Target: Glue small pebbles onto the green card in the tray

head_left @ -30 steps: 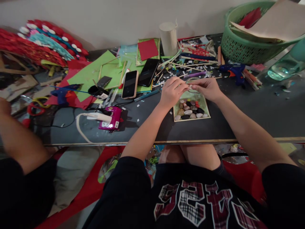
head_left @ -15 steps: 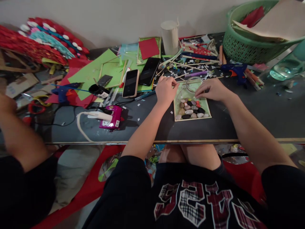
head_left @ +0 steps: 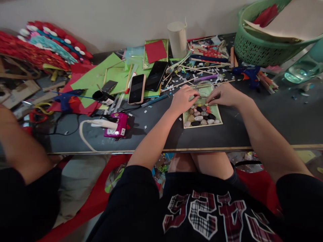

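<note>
In front of me on the dark table lies a green panel [head_left: 216, 114] with a thin pale border. Several pebbles [head_left: 198, 118], black, white, brown and reddish, cover its lower part. A clear round ring-shaped thing [head_left: 205, 88] rests over the panel's far end, between my hands. My left hand [head_left: 185, 98] is over the panel's left side, thumb and fingertips pinched together beside the ring. My right hand [head_left: 223, 94] pinches just right of the ring, above the upper pebbles. Whatever either pinch holds is too small or hidden to make out.
Two phones [head_left: 136, 88] and green paper [head_left: 94, 75] lie to the left, behind a purple power adapter [head_left: 116, 126]. Sticks and paper scraps litter the back. A blue glue gun [head_left: 248, 72] and green basket [head_left: 257, 50] are on the right. Another person's arm [head_left: 19, 148] is at far left.
My left hand has moved right and slightly nearer me, from the panel's upper left corner to beside the ring. My right hand stays almost in place.
</note>
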`<state>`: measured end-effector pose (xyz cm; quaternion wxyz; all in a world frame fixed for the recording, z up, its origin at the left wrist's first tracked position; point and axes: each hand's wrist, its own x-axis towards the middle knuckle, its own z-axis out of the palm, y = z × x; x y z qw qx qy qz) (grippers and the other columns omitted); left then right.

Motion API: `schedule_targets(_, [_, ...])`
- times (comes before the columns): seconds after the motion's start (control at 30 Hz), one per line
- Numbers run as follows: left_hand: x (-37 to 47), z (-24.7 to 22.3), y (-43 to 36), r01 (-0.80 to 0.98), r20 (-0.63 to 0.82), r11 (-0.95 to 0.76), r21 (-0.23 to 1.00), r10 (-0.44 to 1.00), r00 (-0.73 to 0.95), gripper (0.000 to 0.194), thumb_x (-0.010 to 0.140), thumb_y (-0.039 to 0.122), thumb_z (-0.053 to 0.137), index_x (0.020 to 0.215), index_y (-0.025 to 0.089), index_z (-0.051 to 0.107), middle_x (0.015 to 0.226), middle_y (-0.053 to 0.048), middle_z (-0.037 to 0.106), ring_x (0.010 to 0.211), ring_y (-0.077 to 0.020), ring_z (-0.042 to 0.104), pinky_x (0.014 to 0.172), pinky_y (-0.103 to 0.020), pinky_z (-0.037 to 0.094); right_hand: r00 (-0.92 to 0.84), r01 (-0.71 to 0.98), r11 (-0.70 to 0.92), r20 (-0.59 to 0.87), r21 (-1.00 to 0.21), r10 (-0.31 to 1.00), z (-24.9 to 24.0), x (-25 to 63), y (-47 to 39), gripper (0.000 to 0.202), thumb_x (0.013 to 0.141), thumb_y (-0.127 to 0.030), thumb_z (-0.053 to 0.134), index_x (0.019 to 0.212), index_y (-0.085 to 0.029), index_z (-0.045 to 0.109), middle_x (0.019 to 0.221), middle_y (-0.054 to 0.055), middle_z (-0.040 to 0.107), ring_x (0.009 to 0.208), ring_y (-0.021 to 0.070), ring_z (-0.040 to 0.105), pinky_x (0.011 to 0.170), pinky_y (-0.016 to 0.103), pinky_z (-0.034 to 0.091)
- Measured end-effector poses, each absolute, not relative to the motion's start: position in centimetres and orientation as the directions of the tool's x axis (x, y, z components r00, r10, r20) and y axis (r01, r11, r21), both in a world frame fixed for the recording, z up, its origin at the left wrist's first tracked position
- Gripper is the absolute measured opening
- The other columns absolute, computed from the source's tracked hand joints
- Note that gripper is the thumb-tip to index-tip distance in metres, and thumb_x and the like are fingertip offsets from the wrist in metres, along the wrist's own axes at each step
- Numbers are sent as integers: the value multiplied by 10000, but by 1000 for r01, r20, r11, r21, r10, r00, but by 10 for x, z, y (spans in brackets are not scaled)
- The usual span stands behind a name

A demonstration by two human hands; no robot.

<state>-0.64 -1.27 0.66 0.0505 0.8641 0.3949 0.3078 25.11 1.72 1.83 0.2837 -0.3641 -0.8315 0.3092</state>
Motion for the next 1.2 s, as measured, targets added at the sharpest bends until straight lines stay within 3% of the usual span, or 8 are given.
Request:
schedule_targets(0.1, [-6, 7, -13, 637, 488, -697, 328, 703, 518, 193, 1028, 306, 595, 1037, 213, 764, 977, -79, 804, 1043, -244, 705, 909, -412, 579, -674, 449, 573, 161, -686, 721, 22, 250, 17, 201, 761, -507, 869, 802, -310, 863, 772, 3, 789, 673, 147, 639, 662, 299, 464])
schedule_targets(0.2, [-7, 7, -12, 628, 480, -701, 337, 702, 526, 189, 1021, 305, 608, 1042, 205, 768, 992, -88, 806, 1056, -247, 707, 914, -416, 577, -691, 487, 584, 122, -649, 713, 30, 247, 15, 136, 785, -437, 833, 828, -313, 869, 791, -3, 799, 675, 146, 660, 647, 283, 472])
schedule_targets(0.37, [-6, 8, -13, 529, 470, -766, 366, 643, 605, 175, 991, 251, 637, 1063, 206, 791, 998, -83, 805, 1079, -248, 705, 947, -421, 571, -730, 567, 619, 17, -543, 683, 45, 245, 8, 186, 864, -385, 716, 915, -294, 870, 927, 23, 818, 862, 197, 721, 766, 300, 525])
schedule_targets(0.6, [-2, 10, -18, 410, 462, -826, 386, 558, 689, 218, 987, 313, 648, 978, 190, 827, 919, -106, 787, 1015, -265, 700, 869, -422, 591, -755, 583, 691, 31, -428, 655, 53, 242, 4, 199, 878, -317, 671, 920, -292, 864, 929, 33, 808, 894, 219, 711, 842, 361, 526])
schedule_targets(0.87, [0, 16, -22, 421, 459, -859, 291, 511, 726, 308, 1012, 310, 585, 855, 180, 815, 886, -115, 768, 1046, -286, 697, 846, -424, 592, -729, 561, 659, 79, -502, 680, 46, 244, 6, 170, 844, -370, 718, 877, -272, 852, 857, 28, 788, 770, 180, 680, 750, 326, 501])
schedule_targets(1.2, [2, 21, -23, 429, 388, -836, 342, 542, 746, 283, 1001, 277, 555, 896, 173, 797, 902, -128, 743, 1105, -312, 653, 949, -497, 579, -715, 550, 625, 76, -554, 695, 38, 244, 10, 180, 821, -410, 734, 803, -261, 833, 788, 21, 769, 698, 163, 673, 695, 322, 500])
